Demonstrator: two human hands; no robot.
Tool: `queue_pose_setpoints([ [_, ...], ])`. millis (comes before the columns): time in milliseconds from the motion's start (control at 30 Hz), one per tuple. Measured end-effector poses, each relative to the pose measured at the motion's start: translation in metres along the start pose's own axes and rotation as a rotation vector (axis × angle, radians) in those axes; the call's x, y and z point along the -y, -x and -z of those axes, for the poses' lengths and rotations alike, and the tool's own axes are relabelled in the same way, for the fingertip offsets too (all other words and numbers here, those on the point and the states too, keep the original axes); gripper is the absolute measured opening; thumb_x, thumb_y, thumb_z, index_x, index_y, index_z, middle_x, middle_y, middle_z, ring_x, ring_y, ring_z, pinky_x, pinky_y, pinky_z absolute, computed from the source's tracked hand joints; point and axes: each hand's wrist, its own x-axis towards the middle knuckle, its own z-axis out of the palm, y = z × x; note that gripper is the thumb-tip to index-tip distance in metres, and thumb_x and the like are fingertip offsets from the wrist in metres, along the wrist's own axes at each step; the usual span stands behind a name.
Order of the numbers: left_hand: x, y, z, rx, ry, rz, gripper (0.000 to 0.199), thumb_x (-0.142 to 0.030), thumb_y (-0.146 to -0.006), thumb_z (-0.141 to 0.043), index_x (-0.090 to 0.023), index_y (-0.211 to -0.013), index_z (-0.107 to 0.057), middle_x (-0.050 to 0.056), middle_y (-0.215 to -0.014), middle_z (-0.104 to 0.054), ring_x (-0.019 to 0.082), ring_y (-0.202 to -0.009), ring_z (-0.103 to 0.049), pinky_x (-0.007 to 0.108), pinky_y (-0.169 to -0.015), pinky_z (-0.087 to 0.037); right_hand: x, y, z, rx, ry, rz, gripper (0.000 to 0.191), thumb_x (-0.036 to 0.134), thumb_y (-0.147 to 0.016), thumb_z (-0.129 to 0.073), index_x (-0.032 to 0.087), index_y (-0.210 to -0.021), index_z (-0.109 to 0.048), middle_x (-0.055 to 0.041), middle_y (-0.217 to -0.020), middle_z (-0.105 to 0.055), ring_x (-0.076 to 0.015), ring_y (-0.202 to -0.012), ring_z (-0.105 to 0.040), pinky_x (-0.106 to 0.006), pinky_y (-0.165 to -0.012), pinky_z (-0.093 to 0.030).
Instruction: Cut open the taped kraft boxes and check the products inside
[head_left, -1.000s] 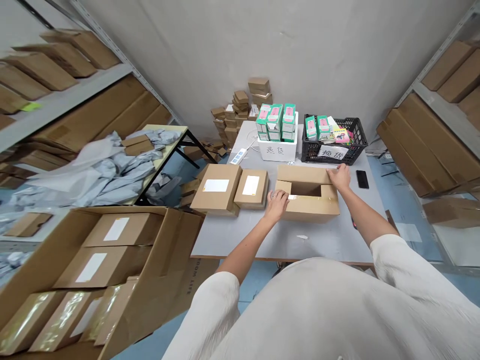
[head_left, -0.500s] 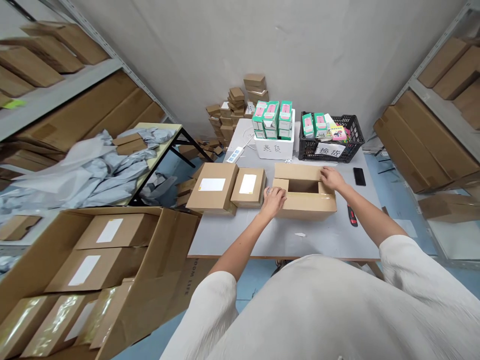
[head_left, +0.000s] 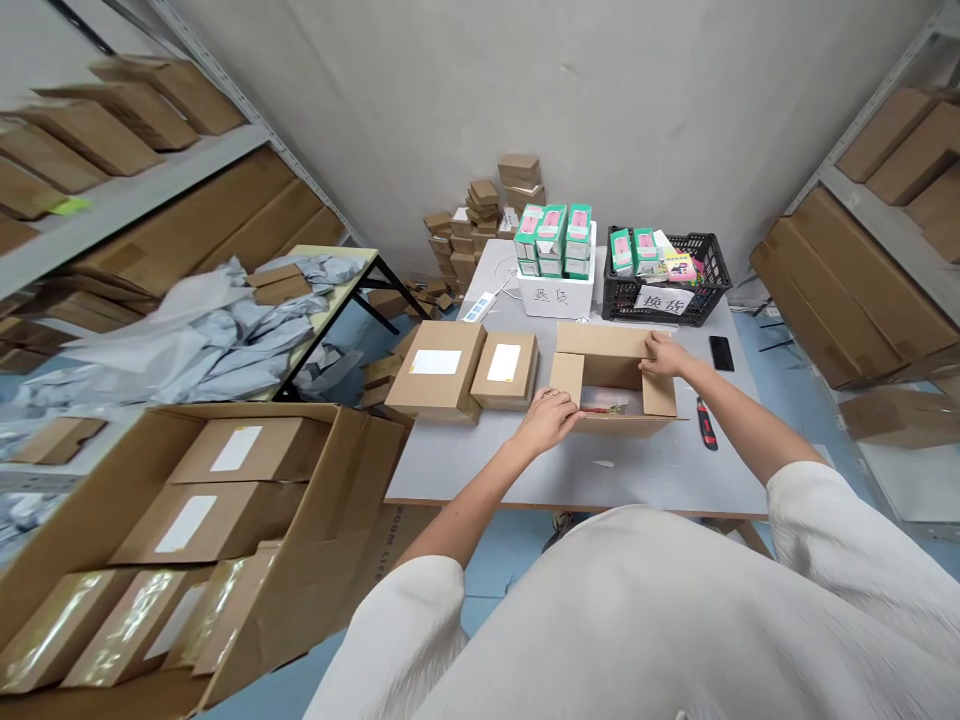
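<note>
The open kraft carton (head_left: pixel 615 375) sits on the grey worktable (head_left: pixel 600 475), right of centre, with both of the person's hands on it. The left hand (head_left: pixel 550 420) lies over the near left corner, its fingers curved across the top edge and a ring showing on one finger. The right hand (head_left: pixel 664 354) rests at the far right, its fingers on the inner corner where the right flap meets the far flap. Both hands are curved against the cardboard, and whether either one pinches a flap cannot be told.

The carton's flaps stand up and outward, and its inside shows a flat packet with a thin red strip (head_left: pixel 604 402) on the bottom. The contents are too small to make out.

Just left of the carton, two sealed kraft boxes (head_left: pixel 504 362) with white labels stand side by side, almost touching it on that side. To the right lie a red-and-black box cutter (head_left: pixel 705 423) and a black phone (head_left: pixel 721 353), near the table's right edge. Open tabletop stretches in front of the carton to the near edge.

Beyond it stand a white foam box (head_left: pixel 555 298) and a black plastic crate (head_left: pixel 660 305), both holding green-and-pink packs (head_left: pixel 551 240).
</note>
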Motion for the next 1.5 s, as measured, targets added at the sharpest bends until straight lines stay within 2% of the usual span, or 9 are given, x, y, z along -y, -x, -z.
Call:
queue_pose_setpoints([
  [200, -0.001, -0.013, 0.006, 0.223, 0.043, 0.004, 0.017, -0.035, -0.105, -0.066, -0.026, -0.113, -0.077, 0.007, -0.111, -0.075, 0.027, -0.114, -0.069, 0.041, -0.107, -0.044, 0.010, 0.005, -0.004, 0.005, -0.011, -0.085, 0.103, 0.068, -0.087, -0.078, 0.014, -0.167, -0.043, -0.0248, -0.183, -0.024, -0.0424, -0.169, -0.027, -0.052, -0.135, -0.032],
  [400, -0.002, -0.028, -0.009, 0.402, -0.070, -0.033, 0.056, -0.040, -0.086, -0.087, -0.033, -0.139, -0.069, 0.009, -0.153, -0.065, 0.036, -0.152, -0.049, 0.056, -0.129, -0.029, 0.012, 0.003, -0.015, -0.041, -0.018, -0.105, 0.111, 0.068, -0.084, -0.079, 0.013, -0.171, -0.039, -0.0259, -0.182, -0.027, -0.0447, -0.168, -0.026, -0.057, -0.134, -0.033],
  [500, 0.002, -0.040, -0.015, 0.500, -0.090, -0.047, 0.059, -0.043, -0.081, -0.091, -0.033, -0.136, -0.071, 0.009, -0.143, -0.073, 0.038, -0.157, -0.045, 0.064, -0.133, -0.019, 0.014, 0.003, -0.020, -0.060, -0.023, -0.119, 0.114, 0.070, -0.083, -0.078, 0.013, -0.172, -0.035, -0.0255, -0.183, -0.023, -0.0439, -0.169, -0.024, -0.057, -0.135, -0.030],
  [633, 0.003, -0.042, -0.012, 0.383, -0.174, -0.070, 0.060, -0.050, -0.074, -0.098, -0.027, -0.125, -0.077, 0.014, -0.129, -0.076, 0.042, -0.152, -0.050, 0.069, -0.136, -0.012, 0.019, 0.007, -0.023, -0.061, -0.026, -0.131, 0.117, 0.070, -0.084, -0.077, 0.013, -0.174, -0.029, -0.0256, -0.185, -0.017, -0.0430, -0.171, -0.018, -0.058, -0.136, -0.026],
  [767, -0.004, -0.027, -0.009, 0.183, -0.328, 0.028, 0.086, -0.058, -0.076, -0.096, -0.022, -0.148, -0.068, 0.023, -0.154, -0.062, 0.048, -0.167, -0.027, 0.073, -0.136, 0.003, 0.023, 0.009, -0.023, -0.030, -0.008, -0.176, 0.119, 0.066, -0.085, -0.078, 0.013, -0.176, -0.024, -0.0257, -0.186, -0.012, -0.0411, -0.173, -0.013, -0.056, -0.137, -0.023],
  [933, -0.001, -0.020, -0.012, 0.238, -0.436, 0.294, 0.120, -0.082, -0.080, -0.078, -0.011, -0.170, -0.046, 0.028, -0.167, -0.051, 0.050, -0.172, -0.006, 0.075, -0.132, 0.018, 0.022, 0.010, -0.024, -0.037, -0.018, -0.181, 0.116, 0.060, -0.087, -0.075, 0.012, -0.177, -0.021, -0.0250, -0.186, -0.011, -0.0403, -0.173, -0.012, -0.055, -0.137, -0.023],
  [1133, 0.027, -0.034, -0.010, 0.523, -0.305, 0.468, 0.140, -0.092, -0.067, -0.080, -0.017, -0.175, -0.035, 0.033, -0.173, -0.041, 0.058, -0.162, -0.033, 0.073, -0.132, -0.015, 0.017, 0.016, -0.020, -0.063, -0.037, -0.145, 0.109, 0.062, -0.089, -0.073, 0.014, -0.176, -0.027, -0.0232, -0.185, -0.017, -0.0401, -0.172, -0.018, -0.054, -0.137, -0.026],
  [1267, 0.035, -0.035, -0.009, 0.545, -0.229, 0.466, 0.146, -0.089, -0.066, -0.084, -0.021, -0.179, -0.024, 0.030, -0.183, -0.017, 0.060, -0.158, -0.038, 0.063, -0.123, -0.039, 0.016, 0.027, -0.012, -0.084, -0.053, -0.091, 0.100, 0.058, -0.091, -0.072, 0.011, -0.173, -0.036, -0.0238, -0.184, -0.022, -0.0392, -0.171, -0.021, -0.051, -0.137, -0.026],
  [1500, 0.033, -0.032, -0.008, 0.573, -0.203, 0.458, 0.143, -0.090, -0.066, -0.084, -0.028, -0.180, -0.023, 0.024, -0.186, -0.012, 0.061, -0.158, -0.036, 0.063, -0.120, -0.043, 0.009, 0.071, 0.002, -0.303, -0.160, 0.001, 0.061, 0.044, -0.101, -0.057, 0.019, -0.156, -0.062, -0.0156, -0.172, -0.047, -0.0361, -0.157, -0.047, -0.052, -0.129, -0.040],
])
